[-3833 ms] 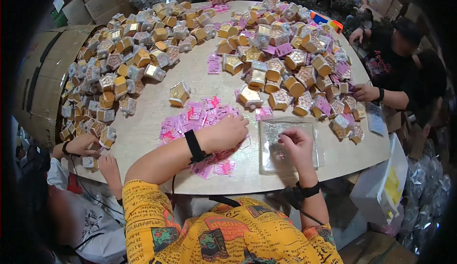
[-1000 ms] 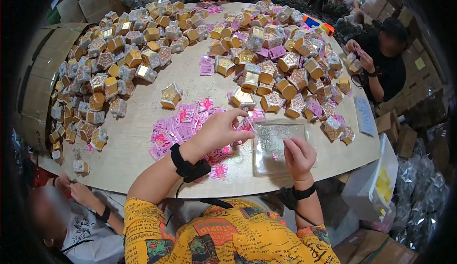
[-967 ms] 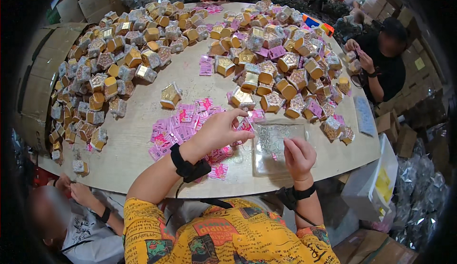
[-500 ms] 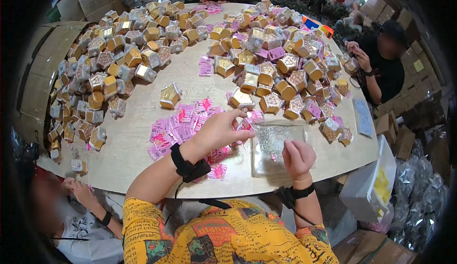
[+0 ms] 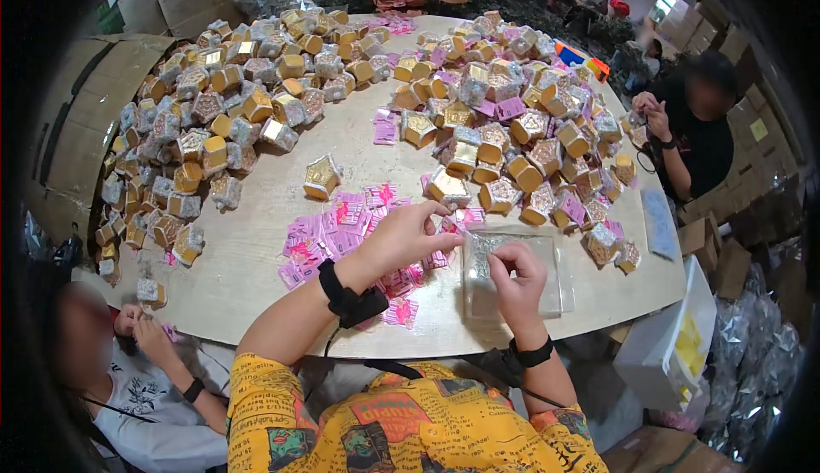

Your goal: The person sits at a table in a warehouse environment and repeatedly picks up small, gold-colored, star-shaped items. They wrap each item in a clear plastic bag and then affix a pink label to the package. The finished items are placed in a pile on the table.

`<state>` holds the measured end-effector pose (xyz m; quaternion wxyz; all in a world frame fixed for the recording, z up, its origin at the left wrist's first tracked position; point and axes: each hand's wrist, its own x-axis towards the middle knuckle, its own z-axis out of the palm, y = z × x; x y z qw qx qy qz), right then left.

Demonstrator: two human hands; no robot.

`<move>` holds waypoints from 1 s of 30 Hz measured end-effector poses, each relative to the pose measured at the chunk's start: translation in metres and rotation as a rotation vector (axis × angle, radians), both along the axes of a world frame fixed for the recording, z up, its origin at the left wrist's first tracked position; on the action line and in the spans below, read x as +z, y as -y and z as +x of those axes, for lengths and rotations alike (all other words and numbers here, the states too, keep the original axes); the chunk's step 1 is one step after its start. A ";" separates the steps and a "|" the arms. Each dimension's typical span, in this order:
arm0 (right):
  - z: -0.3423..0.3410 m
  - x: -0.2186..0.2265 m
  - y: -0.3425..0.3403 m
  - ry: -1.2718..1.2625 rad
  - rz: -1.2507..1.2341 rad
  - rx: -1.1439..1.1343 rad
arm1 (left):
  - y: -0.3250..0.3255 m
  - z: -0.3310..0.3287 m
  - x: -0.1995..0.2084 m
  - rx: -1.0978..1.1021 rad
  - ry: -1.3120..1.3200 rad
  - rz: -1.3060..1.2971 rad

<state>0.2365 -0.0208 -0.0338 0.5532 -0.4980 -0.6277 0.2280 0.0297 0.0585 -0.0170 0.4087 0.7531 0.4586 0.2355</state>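
Pink cards [image 5: 320,238] lie beneath our left hand [image 5: 406,238], a transparent tray [image 5: 480,302] beneath our right hand [image 5: 521,283]; fingers' grip unclear.

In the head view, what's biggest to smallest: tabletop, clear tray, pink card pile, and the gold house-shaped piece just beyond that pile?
1. Tabletop
2. Pink card pile, partly hidden by the left hand
3. Clear tray, partly behind the right hand
4. Gold house-shaped piece

Open lane across tabletop [image 5: 242,261] between obstacles: left ornament heap [image 5: 207,108], pink cards [image 5: 329,236].
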 end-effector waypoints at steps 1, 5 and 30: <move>-0.001 0.000 -0.001 -0.029 -0.014 0.008 | -0.001 -0.001 -0.001 0.003 0.002 -0.001; 0.000 -0.001 -0.005 -0.088 -0.034 0.033 | -0.007 -0.003 -0.012 0.005 0.102 -0.117; -0.008 0.000 -0.006 0.820 0.088 0.397 | 0.023 -0.034 0.006 -0.097 -0.125 0.388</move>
